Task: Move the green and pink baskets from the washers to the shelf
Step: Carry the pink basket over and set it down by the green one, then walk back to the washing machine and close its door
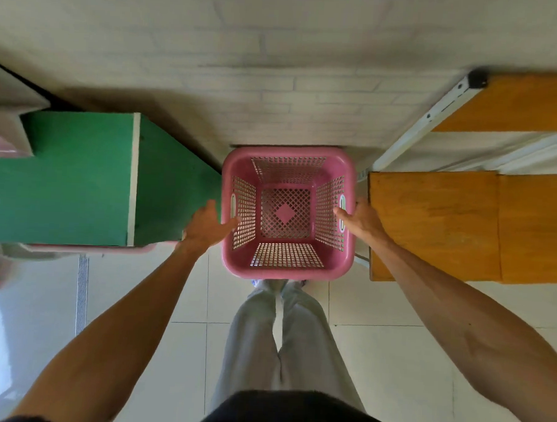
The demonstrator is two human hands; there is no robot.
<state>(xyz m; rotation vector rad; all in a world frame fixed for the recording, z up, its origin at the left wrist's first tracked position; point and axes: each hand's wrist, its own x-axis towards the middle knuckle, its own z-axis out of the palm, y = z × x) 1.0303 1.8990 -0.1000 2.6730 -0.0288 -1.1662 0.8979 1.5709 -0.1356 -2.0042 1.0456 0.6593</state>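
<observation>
The square pink perforated plastic basket is held by both side walls, upright and empty, directly in front of the person's legs. It hangs between a green box-like cabinet on the left and an orange wooden shelf board with a white metal frame on the right, close to the white brick wall. The left hand is closed on the basket's left wall, thumb inside the rim; the right hand is closed likewise on the right wall beside the handle slot. The pink basket appears to be off the washers and near the shelf, but not yet set on it. No green basket is seen in view, so its progress cannot be judged.
</observation>
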